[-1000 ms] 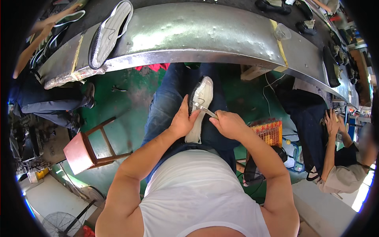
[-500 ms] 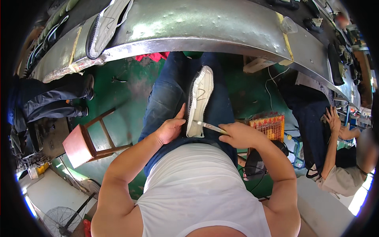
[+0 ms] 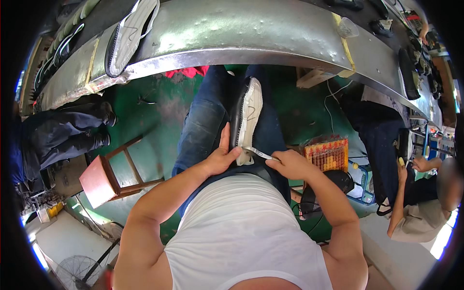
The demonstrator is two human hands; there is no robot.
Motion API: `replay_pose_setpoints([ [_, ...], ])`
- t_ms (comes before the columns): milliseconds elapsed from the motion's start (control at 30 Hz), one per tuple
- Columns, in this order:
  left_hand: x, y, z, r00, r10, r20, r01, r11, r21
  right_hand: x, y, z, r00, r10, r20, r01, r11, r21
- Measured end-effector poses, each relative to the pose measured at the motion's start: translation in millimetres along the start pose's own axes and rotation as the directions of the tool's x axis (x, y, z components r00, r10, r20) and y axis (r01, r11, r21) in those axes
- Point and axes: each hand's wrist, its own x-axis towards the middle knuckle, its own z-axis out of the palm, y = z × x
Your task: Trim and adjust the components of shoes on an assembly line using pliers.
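Note:
A black shoe [image 3: 251,111] lies on my lap with its pale, stitched-edged underside turned up and its toe away from me. My left hand [image 3: 221,158] grips it near the heel, fingers along the black side and thumb at the heel's edge. In my right hand [image 3: 291,165] is a slim pale-grey tool [image 3: 260,153] with a curved tip. The tip meets the heel end of the underside, close to my left thumb. What exact kind of tool it is, I cannot make out.
A metal bench [image 3: 241,29] spans the far side, with another upturned shoe [image 3: 128,41] on its left. A stool [image 3: 100,181] stands at left and a beaded seat mat [image 3: 327,155] at right. At far right a co-worker's hands [image 3: 411,166] hold something small and yellowish.
The shoe has rolled slightly, showing more of its black left side. My left hand has shifted toward the heel, and the tool's curved tip has turned into view.

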Motion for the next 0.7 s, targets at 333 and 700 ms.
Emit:
replay_pose_setpoints([
  [333, 4, 24, 27, 0.971, 0.061, -0.232, -0.002, 0.969, 0.247, 11, -21, 11, 0.986, -0.022, -0.164, 0.049, 0.985, 0.165],
  [700, -59, 157, -56, 0.979, -0.197, -0.057, 0.152, 0.883, -0.445, 13, 36, 43, 0.937, 0.305, -0.169, -0.013, 0.516, 0.857],
])
